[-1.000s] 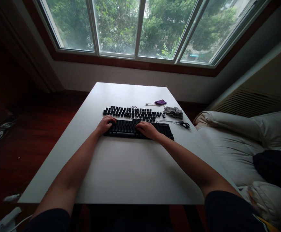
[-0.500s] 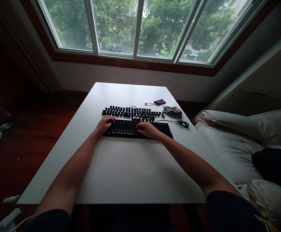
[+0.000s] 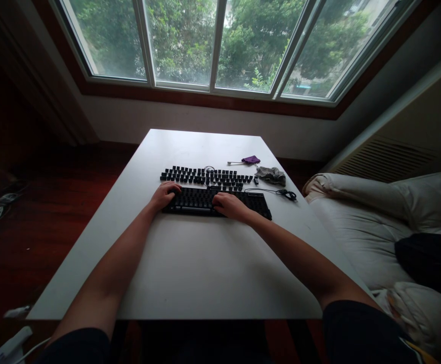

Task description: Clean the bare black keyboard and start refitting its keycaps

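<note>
A black keyboard (image 3: 195,202) lies on the white table (image 3: 220,268), long side toward me. My left hand (image 3: 164,196) grips its left end, thumb over the near side and fingers bent round the far edge. Over the right half of the keys, my right hand (image 3: 231,205) has its fingers drawn together and pointing down. Whatever is between those fingertips, if anything, is hidden. Behind the keyboard, loose black keycaps (image 3: 190,174) stand in rows.
A grey cloth (image 3: 271,175), a purple cloth (image 3: 251,160) and a thin white-tipped stick (image 3: 234,163) lie at the back right. A coiled black cable (image 3: 287,194) sits right of the keyboard. Beyond the table's right edge is a pale sofa (image 3: 342,217).
Both hands stay nearly in place. My right hand has shifted only very slightly over the keys; the keyboard and the keycaps look unmoved.
</note>
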Motion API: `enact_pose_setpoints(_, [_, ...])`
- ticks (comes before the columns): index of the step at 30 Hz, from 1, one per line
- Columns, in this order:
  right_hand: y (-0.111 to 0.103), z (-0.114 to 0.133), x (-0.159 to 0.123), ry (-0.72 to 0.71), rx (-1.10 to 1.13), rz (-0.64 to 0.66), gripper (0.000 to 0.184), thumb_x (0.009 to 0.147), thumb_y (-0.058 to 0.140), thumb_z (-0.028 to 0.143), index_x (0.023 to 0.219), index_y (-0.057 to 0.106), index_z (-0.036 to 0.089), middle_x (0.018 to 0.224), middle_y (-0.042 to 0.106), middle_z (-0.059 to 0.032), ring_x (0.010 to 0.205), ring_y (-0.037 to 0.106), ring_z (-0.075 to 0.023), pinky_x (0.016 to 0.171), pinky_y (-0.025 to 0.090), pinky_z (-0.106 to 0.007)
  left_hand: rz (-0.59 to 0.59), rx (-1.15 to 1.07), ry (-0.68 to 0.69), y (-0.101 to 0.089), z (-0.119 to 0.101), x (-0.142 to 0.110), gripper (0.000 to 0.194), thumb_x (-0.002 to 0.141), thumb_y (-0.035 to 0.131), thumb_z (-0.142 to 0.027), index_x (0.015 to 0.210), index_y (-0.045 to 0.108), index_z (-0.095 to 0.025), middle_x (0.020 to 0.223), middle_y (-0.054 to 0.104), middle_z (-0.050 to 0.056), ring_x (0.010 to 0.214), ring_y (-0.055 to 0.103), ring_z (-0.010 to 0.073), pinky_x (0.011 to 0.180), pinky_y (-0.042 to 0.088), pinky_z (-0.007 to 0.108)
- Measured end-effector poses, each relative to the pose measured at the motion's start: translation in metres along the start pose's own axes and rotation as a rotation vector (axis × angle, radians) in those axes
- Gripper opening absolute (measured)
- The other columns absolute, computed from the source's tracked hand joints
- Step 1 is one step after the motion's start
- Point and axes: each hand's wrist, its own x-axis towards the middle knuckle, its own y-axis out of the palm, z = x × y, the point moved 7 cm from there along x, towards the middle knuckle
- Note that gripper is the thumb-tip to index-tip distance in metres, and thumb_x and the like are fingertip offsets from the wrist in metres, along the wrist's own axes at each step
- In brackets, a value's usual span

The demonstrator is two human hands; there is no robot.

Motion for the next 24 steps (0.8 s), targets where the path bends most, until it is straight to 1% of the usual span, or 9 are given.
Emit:
enact_pose_setpoints(5, [0.001, 0.000, -0.001, 0.024, 0.027, -0.004, 0.008, 0.085, 0.070, 0.018, 0.094, 0.069, 0.019, 0.093, 0.068, -0.0045, 0.083, 0.061, -0.0168, 0.073, 0.040, -0.025, 0.007, 0.014, -0.021, 0.000, 0.001, 0.000, 0.034, 0.071, 0.050, -0.013, 0.090, 0.075, -0.027, 0.117, 0.074, 0.000, 0.126, 0.056, 0.0255, 0.121, 0.035, 0.050])
enact_pose_setpoints(10, [0.000, -0.002, -0.004, 0.126, 0.076, -0.013, 0.009, 0.085, 0.069, 0.019, 0.095, 0.070, 0.020, 0.086, 0.070, -0.0018, 0.075, 0.061, -0.0152, 0.067, 0.038, -0.024, -0.001, 0.008, 0.006, 0.000, 0.000, 0.000, 0.034, 0.071, 0.050, -0.013, 0.090, 0.075, -0.026, 0.116, 0.075, 0.000, 0.125, 0.057, 0.0250, 0.121, 0.035, 0.048])
enact_pose_setpoints(13, [-0.002, 0.000, -0.006, 0.165, 0.075, -0.016, 0.009, 0.085, 0.068, 0.018, 0.093, 0.070, 0.020, 0.085, 0.071, -0.0014, 0.075, 0.062, -0.0150, 0.066, 0.037, -0.023, 0.003, 0.011, 0.004, 0.000, 0.001, 0.000, 0.034, 0.071, 0.050, -0.012, 0.090, 0.075, -0.026, 0.116, 0.075, 0.000, 0.125, 0.057, 0.0247, 0.120, 0.036, 0.048])
enact_pose_setpoints(18, [-0.004, 0.005, -0.002, 0.149, -0.013, 0.026, 0.007, 0.084, 0.067, 0.017, 0.090, 0.069, 0.020, 0.087, 0.073, -0.0034, 0.078, 0.063, -0.0168, 0.065, 0.034, -0.024, -0.009, 0.009, 0.011, 0.000, -0.001, 0.000, 0.034, 0.071, 0.050, -0.012, 0.089, 0.075, -0.025, 0.116, 0.075, 0.000, 0.123, 0.058, 0.0250, 0.119, 0.038, 0.048])
enact_pose_setpoints(24, [0.001, 0.007, 0.005, 0.113, -0.094, 0.087, 0.005, 0.086, 0.067, 0.018, 0.091, 0.068, 0.020, 0.092, 0.074, -0.0060, 0.084, 0.065, -0.0199, 0.067, 0.034, -0.026, -0.004, 0.012, 0.013, 0.000, -0.002, 0.001, 0.034, 0.071, 0.049, -0.012, 0.089, 0.075, -0.025, 0.115, 0.075, 0.001, 0.120, 0.061, 0.0253, 0.117, 0.040, 0.047])
